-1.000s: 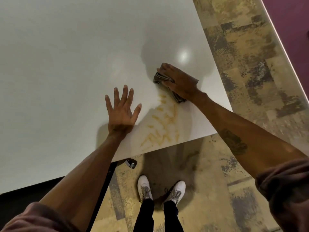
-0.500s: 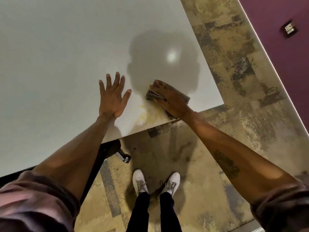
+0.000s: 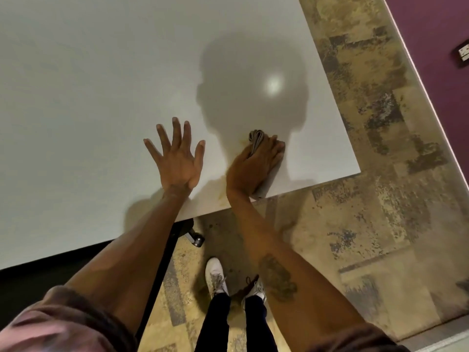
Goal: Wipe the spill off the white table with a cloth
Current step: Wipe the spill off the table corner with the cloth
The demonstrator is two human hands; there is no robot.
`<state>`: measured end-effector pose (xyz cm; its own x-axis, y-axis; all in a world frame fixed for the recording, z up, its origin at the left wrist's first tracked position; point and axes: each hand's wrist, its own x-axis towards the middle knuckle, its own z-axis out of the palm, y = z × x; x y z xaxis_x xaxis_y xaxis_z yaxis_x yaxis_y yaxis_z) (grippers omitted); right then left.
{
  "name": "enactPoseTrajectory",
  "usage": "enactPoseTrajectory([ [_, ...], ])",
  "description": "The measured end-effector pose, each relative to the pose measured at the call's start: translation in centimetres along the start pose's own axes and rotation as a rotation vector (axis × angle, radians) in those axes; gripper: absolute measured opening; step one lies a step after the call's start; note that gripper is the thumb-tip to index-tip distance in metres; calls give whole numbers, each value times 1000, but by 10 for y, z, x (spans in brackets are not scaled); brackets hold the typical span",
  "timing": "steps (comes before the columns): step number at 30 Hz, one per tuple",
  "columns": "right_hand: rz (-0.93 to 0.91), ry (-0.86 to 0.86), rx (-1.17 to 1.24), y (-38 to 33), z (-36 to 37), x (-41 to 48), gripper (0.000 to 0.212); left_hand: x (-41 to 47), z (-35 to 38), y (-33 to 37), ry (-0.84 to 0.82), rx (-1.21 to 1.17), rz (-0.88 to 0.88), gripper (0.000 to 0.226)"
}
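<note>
Leaning over a smooth white rectangular table [image 3: 88,97] filling the upper left and centre of the frame, w/ both bare arms reaching up from the bottom edge. Resting the left hand [image 3: 177,158] flat on the tabletop at centre, fingers spread wide, gripping nothing. Pressing the right hand [image 3: 253,168] palm-down, just right of centre, onto a folded grey cloth [image 3: 255,139], fingers together on top; cloth bunching out past the fingertips and trailing under the palm to the table's near edge. Showing faint yellowish-brown spill smears [image 3: 220,196] between the two wrists by that edge, plus a trace beside the cloth's upper end. Standing in white sneakers [image 3: 215,275] on mottled tan-and-grey carpet [image 3: 368,199], lower centre & right.
</note>
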<state>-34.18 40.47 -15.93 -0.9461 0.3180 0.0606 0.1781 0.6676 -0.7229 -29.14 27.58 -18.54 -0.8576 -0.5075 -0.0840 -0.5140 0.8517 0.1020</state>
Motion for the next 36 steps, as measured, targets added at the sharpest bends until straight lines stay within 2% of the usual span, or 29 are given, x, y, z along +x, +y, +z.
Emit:
enactPoseTrajectory([
  [6,-57,12,11,-23,26,43,42,4,-1,0,-23,-26,24,74],
  [14,-141,-16,66,-47,57,102,43,4,-1,0,19,10,57,69],
  [22,-260,-302,92,-67,73,160,47,8,-7,4,-32,9,31,69],
  [28,-476,-525,63,-77,73,188,39,7,-7,5,-37,-7,50,68],
  [36,-733,-927,41,-66,56,181,45,2,-4,3,-5,-37,93,62],
])
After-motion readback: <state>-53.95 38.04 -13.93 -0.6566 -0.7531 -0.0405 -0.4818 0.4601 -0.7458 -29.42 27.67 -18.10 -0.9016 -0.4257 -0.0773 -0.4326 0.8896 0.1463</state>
